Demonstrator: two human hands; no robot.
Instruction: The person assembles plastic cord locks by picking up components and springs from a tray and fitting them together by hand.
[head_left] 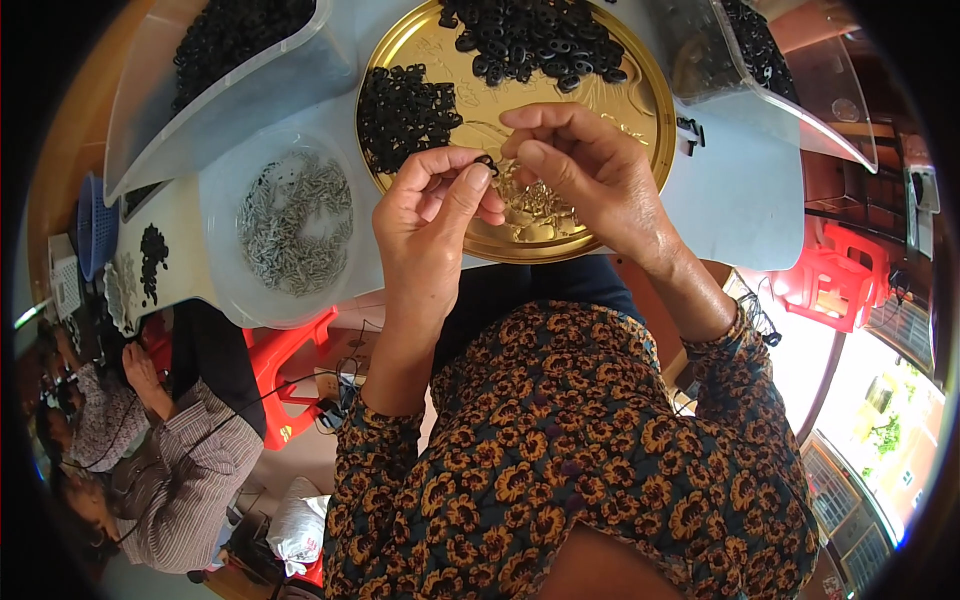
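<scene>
Above the near part of a round gold tray (480, 100), my left hand (430, 215) pinches a small black ring-like piece (488, 164) between thumb and forefinger. My right hand (600, 175) is close beside it, thumb and fingers drawn together; whatever they grip, if anything, is too small to make out. Small shiny metal parts (540, 205) lie on the tray under my hands. A pile of small black pieces (405, 120) covers the tray's left side. Larger black oval pieces with holes (550, 45) are heaped at its far side.
A round clear tub (228, 270) of small silvery metal pins stands left of the tray. Clear plastic bins (235, 85) (820, 125) with black pieces flank the far side. Red stools (840, 275) stand on the floor. A person in a striped shirt (190, 480) sits at left.
</scene>
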